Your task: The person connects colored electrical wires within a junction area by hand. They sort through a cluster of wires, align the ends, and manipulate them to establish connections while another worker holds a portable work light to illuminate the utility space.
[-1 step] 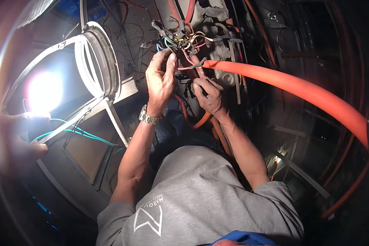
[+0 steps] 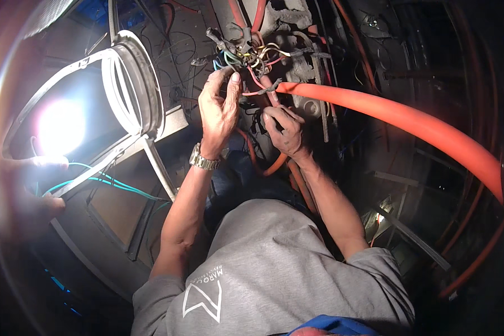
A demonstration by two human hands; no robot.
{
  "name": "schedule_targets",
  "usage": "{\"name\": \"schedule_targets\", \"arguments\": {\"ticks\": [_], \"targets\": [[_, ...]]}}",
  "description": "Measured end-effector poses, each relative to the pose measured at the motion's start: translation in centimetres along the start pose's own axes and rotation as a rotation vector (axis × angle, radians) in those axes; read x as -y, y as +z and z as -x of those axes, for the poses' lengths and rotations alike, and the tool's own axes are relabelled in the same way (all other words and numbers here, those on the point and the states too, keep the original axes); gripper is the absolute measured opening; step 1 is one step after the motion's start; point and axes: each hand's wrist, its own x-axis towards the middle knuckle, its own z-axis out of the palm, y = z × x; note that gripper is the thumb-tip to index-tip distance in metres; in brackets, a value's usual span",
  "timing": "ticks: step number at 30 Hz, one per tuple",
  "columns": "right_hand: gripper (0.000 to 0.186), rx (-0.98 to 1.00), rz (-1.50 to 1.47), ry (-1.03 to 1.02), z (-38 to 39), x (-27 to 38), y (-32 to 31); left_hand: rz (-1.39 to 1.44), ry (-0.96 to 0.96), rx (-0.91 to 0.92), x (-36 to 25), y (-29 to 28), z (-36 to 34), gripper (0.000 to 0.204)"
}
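My left hand [image 2: 220, 109], with a metal-band watch at the wrist, reaches into a bunch of coloured wires [image 2: 257, 56]. Its thumb and fingers close at a dark wire end, but what lies between them is partly hidden. Several of the wires end in black tape. Lower and to the right, my right hand [image 2: 285, 131] is closed around a slim red conduit [image 2: 273, 97], its fingertips curled out of sight. Just above that hand, a thin pink wire with a black-taped joint [image 2: 271, 87] crosses the mouth of a thick orange conduit [image 2: 397, 115].
At the left, another person's blurred fingers [image 2: 47, 204] are beside a glaring lamp [image 2: 61, 126]. A white metal ring frame [image 2: 158, 95] stands between it and my left arm, with teal wires [image 2: 112, 182] below. Rough concrete [image 2: 285, 19] lies behind the wires.
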Motion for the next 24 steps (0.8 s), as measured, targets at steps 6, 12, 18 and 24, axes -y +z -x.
{"name": "schedule_targets", "arguments": {"ticks": [6,12,18,24], "targets": [[0.01,0.01,-0.02,0.01,-0.2,0.4,-0.3,-0.023,-0.15,0.07,-0.5,-0.6,-1.0,0.025],[0.011,0.004,-0.009,0.006,0.0,0.3,-0.2,-0.064,-0.167,0.124,0.1,-1.3,-1.4,0.022],[0.011,-0.005,-0.028,0.005,0.1,0.1,-0.1,0.003,-0.191,0.145,-0.3,-1.3,-1.1,0.012],[0.011,0.002,-0.042,0.011,0.3,-0.4,0.1,-0.04,-0.165,0.149,-0.9,-1.2,-1.1,0.011]]}}
